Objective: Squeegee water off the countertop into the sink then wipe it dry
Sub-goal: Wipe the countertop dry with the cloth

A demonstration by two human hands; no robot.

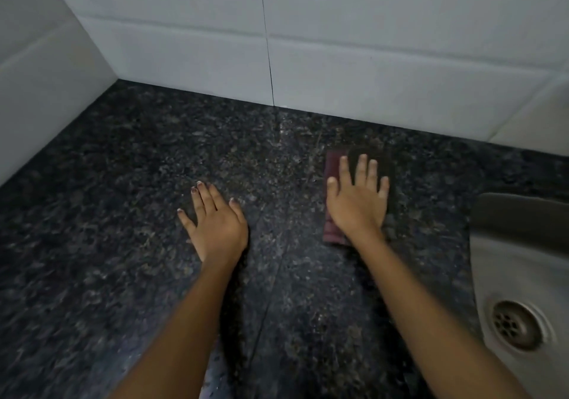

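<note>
A dark speckled granite countertop fills most of the head view. My right hand lies flat, fingers spread, pressing on a dark maroon cloth that rests on the counter; much of the cloth is hidden under the palm. My left hand rests flat on the bare counter to the left, fingers apart, holding nothing. The steel sink sits at the right edge, its round drain showing. No squeegee is in view.
White tiled walls meet in a corner at the back left and bound the counter behind and on the left. A thin seam runs across the granite between my arms.
</note>
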